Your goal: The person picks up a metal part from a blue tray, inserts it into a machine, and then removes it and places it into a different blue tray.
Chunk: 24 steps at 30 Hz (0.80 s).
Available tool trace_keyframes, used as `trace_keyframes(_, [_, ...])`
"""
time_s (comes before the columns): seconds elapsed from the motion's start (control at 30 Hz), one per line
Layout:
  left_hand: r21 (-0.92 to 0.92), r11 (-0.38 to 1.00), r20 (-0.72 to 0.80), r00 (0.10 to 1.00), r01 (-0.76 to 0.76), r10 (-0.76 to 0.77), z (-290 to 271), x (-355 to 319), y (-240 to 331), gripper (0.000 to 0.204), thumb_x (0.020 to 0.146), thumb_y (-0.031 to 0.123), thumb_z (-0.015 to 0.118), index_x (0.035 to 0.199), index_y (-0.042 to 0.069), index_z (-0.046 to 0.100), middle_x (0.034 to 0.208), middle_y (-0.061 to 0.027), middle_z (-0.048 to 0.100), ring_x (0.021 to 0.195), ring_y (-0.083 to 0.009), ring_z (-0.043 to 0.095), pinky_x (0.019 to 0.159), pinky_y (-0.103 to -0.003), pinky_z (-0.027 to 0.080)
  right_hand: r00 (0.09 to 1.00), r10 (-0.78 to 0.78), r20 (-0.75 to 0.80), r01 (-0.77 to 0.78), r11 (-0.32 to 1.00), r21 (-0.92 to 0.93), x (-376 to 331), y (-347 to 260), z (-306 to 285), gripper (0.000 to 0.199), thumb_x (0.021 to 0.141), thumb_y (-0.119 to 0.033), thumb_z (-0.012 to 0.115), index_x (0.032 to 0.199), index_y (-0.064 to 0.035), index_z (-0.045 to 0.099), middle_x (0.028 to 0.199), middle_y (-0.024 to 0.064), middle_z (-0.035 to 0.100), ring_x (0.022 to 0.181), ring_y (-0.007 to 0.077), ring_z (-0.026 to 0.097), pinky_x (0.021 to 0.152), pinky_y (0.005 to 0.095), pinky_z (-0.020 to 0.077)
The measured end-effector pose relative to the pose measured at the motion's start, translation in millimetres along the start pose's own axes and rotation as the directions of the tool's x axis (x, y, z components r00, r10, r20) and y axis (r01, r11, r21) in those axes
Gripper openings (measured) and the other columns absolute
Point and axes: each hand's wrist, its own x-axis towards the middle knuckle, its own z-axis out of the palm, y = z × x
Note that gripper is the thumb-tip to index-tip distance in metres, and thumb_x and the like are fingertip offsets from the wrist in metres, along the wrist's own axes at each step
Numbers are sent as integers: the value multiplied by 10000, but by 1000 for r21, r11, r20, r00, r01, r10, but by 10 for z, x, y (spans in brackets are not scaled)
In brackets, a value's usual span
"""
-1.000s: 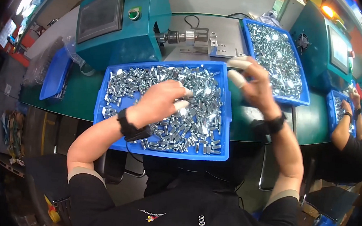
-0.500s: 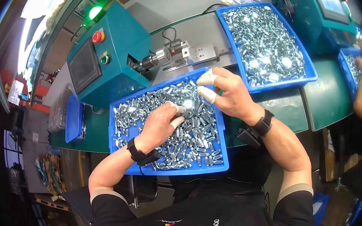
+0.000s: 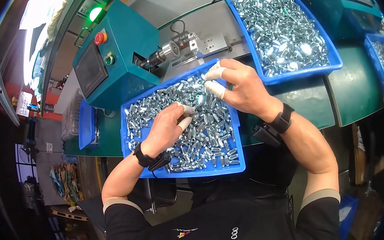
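Near blue plastic tray, centre of green bench: heaped with small shiny metal sleeves. Left hand rests in heap, fingers curled, taped fingertips pinching among parts; held piece not discernible. Right hand above tray's far edge, fingers half-open, taped tips together; contents unclear. Far right: second blue tray, same parts. Far left: teal machine, red round button, lit green lamp.

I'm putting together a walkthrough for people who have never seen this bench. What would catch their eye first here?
First the blue tray in the middle, heaped with small shiny metal parts; the left hand digs into them while the right hand hovers over its far edge, white cots on the fingertips. Behind it stands a teal machine with a red button and a lit green lamp, and a second full tray sits upper right.
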Motion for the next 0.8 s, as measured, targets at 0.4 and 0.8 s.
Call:
trace_keyframes(0.4, [-122, 992, -75, 996, 31, -40, -11, 80, 22, 200, 938, -16, 788, 1132, 15, 748, 1040, -102, 761, 879, -185, 733, 807, -332, 585, 1000, 6, -12, -6, 1000, -18, -22, 47, 34, 162, 932, -162, 835, 1037, -52, 781, 979, 115, 729, 896, 322, 732, 763, 404, 584])
trace_keyframes(0.8, [219, 945, -263, 918, -244, 298, -610, 1604, -24, 187, 955, 9, 760, 1142, 16, 763, 1025, -95, 757, 861, -191, 744, 769, -322, 584, 1000, 8, -12, -8, 999, -31, -24, 84, 14, 156, 928, -135, 845, 1030, -47, 767, 961, 117, 722, 866, 324, 717, 736, 404, 573])
